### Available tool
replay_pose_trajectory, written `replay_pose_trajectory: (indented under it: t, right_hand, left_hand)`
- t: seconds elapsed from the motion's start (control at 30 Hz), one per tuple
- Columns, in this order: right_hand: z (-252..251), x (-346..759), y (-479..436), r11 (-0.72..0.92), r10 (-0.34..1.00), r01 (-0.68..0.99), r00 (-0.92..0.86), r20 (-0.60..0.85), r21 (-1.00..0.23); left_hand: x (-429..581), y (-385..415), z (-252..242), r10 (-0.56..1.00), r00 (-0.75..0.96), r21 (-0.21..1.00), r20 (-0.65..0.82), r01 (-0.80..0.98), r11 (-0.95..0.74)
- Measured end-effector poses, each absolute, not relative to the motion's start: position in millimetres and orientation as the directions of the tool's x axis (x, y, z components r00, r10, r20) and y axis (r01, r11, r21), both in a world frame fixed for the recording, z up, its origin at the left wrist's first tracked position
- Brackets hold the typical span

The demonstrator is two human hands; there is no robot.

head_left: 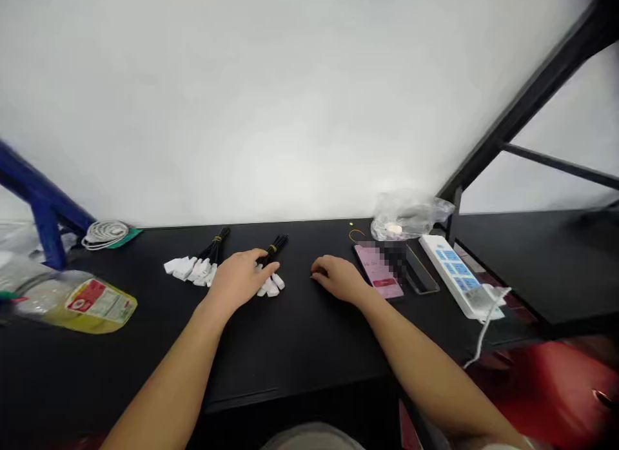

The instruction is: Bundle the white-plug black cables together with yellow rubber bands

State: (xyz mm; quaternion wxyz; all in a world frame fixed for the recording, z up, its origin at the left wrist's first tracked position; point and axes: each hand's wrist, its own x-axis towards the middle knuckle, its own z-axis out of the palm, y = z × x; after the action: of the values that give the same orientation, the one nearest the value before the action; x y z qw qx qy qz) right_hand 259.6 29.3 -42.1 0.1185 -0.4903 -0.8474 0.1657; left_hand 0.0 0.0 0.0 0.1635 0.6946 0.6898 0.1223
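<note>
- Left hand (244, 277), mid-frame — thumb and forefinger slightly parted over a white-ended cable bundle (271, 285); cannot tell if it grips.
- Right hand (337, 277), right of centre — fingers curled at the table (290, 353); any hold cannot be told.
- Second bundle (192, 269), left of centre.

Cable ends (182, 268) look smooth plastic, the tabletop (290, 353) matt, the bag (416, 215) crinkled plastic.

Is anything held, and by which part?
Cannot be told: the left hand partly covers the white ends of a banded cable bundle, any grip hidden; the right hand is curled, any hold unclear.
</note>
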Motion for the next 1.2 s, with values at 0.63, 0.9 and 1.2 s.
replay_pose_trajectory:
  t: [0.63,0.9,1.2]
  right_hand:
    - [-36.8,260.0,29.6,0.394,0.91,0.781,-0.404,0.089,-0.484]
    - [-38.3,260.0,31.8,0.378,0.919,0.799,-0.386,0.083,-0.468]
    - [-36.9,259.9,31.9,0.377,0.918,0.811,-0.392,0.064,-0.447]
  left_hand:
    - [-38.6,19.6,-14.8,0.938,0.048,0.77,-0.345,0.586,0.253]
    - [-29.1,33.0,-34.0,0.922,0.113,0.629,-0.369,0.761,0.159]
    - [-19.9,25.0,-31.1,0.946,0.166,0.74,-0.279,0.665,0.101]
